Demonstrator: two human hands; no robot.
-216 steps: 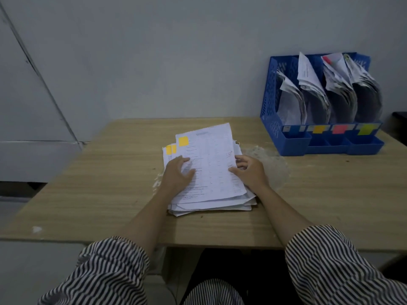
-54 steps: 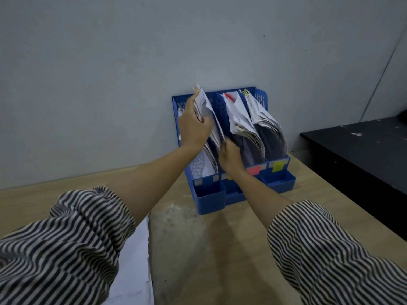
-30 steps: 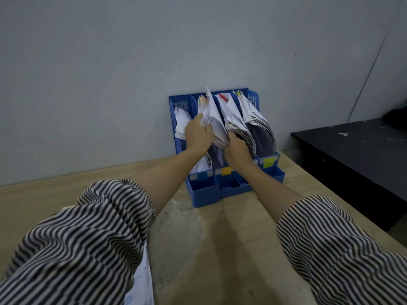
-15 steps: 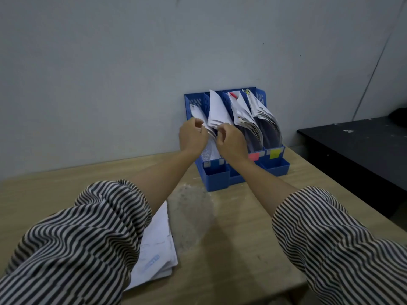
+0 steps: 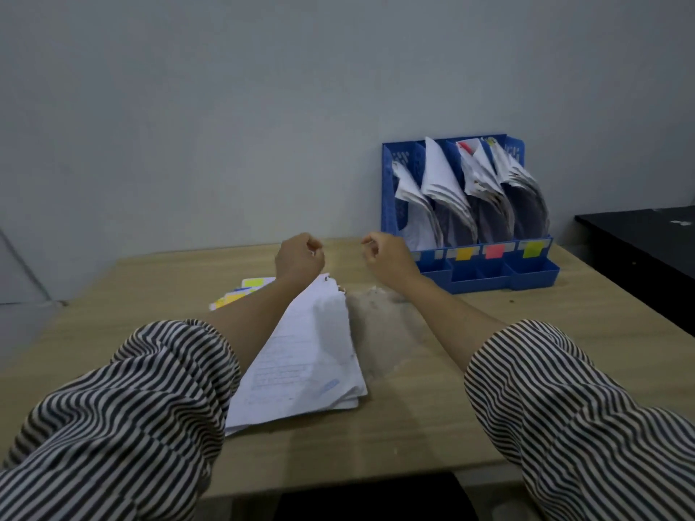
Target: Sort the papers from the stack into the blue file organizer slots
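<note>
Near the counter's (image 5: 489, 389) front edge lies the stack (image 5: 301, 355), under the left hand (image 5: 299, 257), long side pointing toward the organizer (image 5: 489, 272) at the back right; both hands' fingers (image 5: 370, 244) curl loosely, holding nothing.

Hands hanging over the table, holding nothing

The left hand (image 5: 299, 257) and right hand (image 5: 389, 255) are hovering with fingers loosely curled, apart from each other, above the table (image 5: 526, 344). The stack (image 5: 304, 355) is lying under the left forearm, coloured tabs showing at its far end. The organizer (image 5: 489, 272) is standing at the wall, papers (image 5: 443, 189) leaning in all four slots.
</note>
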